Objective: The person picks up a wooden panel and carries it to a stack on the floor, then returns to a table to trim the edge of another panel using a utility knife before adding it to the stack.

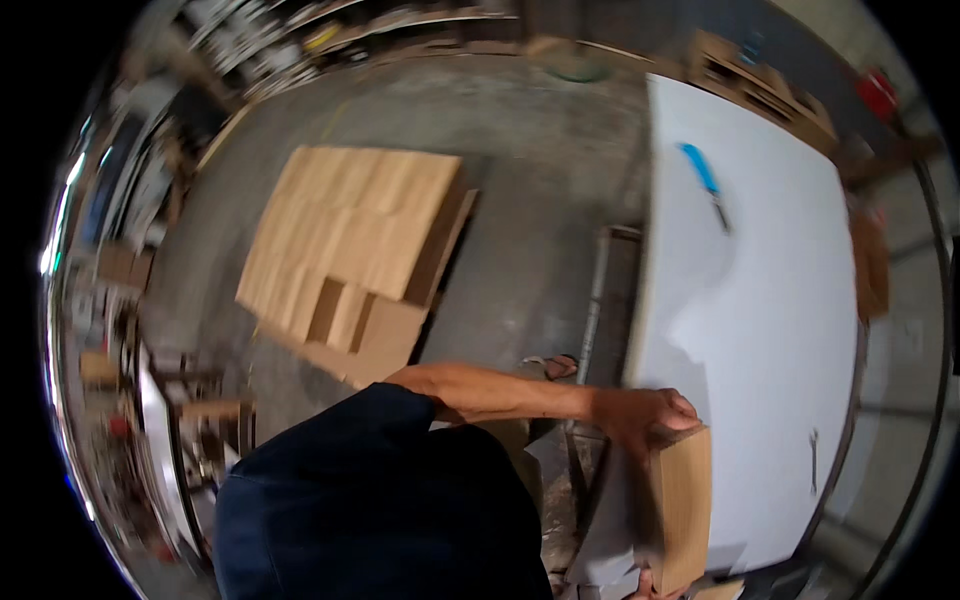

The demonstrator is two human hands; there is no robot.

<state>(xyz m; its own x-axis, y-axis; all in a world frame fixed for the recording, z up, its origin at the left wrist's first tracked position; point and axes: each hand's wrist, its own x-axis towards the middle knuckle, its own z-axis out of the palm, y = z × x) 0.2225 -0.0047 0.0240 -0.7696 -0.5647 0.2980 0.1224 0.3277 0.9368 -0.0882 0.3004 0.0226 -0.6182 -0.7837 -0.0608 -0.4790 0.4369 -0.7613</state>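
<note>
A light brown, box-shaped wooden block [685, 510] stands at the near left edge of the white-topped table [760, 350]. Fine lines run along its face, and I cannot tell if it is one piece or a stack of thin boards. My left hand [640, 415] is closed around its far end, the thumb and fingers over the corner. At the near end, the fingers of my right hand [645, 585] press against the block; most of that hand is cut off by the lower edge. A blue-handled tool with a dark blade [704, 178] lies farther up the table.
A wrench [813, 460] lies by the table's right edge. On the floor to the left sits a large stack of similar wooden blocks [360, 215], with gaps at its near side. Cluttered shelves [370, 30] line the back, and brown boxes [760, 85] stand behind the table.
</note>
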